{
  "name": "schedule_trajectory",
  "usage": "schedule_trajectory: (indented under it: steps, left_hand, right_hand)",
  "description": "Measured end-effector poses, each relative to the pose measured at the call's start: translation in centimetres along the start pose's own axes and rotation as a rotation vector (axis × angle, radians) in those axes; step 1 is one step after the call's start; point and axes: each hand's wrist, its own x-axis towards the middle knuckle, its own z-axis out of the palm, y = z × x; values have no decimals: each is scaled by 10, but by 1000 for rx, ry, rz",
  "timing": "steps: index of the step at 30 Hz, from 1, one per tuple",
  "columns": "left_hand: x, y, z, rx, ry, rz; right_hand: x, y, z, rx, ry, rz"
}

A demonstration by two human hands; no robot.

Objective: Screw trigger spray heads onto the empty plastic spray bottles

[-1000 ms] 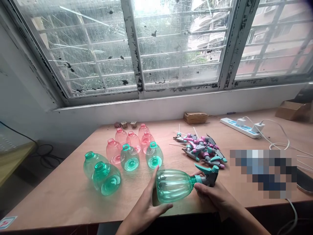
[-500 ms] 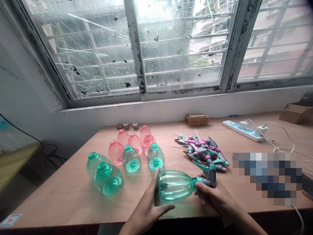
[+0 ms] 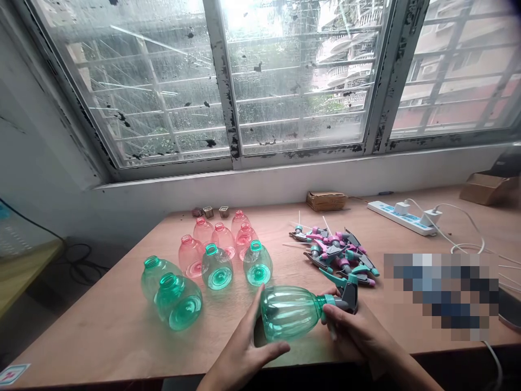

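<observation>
A green see-through spray bottle (image 3: 290,312) lies sideways in the air over the table's front edge, its base to the left. My left hand (image 3: 249,345) cups that base, with the thumb stretched along below it and the other fingers partly hidden behind. At the neck, my right hand (image 3: 352,323) pinches the teal collar between thumb and fingers. The grey and teal trigger head (image 3: 349,296) sits on the neck, pointing right. Behind my right hand lies a pile of pink, teal and grey trigger sprayers (image 3: 340,252) with thin white tubes.
Several open green bottles (image 3: 217,267) and pink bottles (image 3: 191,256) stand on the left of the wooden table (image 3: 109,336). A cardboard box (image 3: 325,201) and small cubes (image 3: 223,212) sit by the wall. To the right is a power strip (image 3: 401,217) with cables; a blurred patch lies nearer.
The view has shifted slightly. Both hands and the spray bottle between them stay nearly in the same pose.
</observation>
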Motion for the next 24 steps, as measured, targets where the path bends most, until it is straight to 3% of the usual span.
schedule_trajectory:
  steps: [5, 12, 24]
  left_hand:
    - [-2, -2, 2, -39, -10, 65]
    - [-3, -4, -3, -101, -37, 1]
    - [-2, 5, 5, 23, -40, 60]
  right_hand:
    - [1, 1, -1, 8, -5, 2]
    - [0, 0, 0, -10, 4, 13]
    - [2, 3, -1, -49, 42, -17]
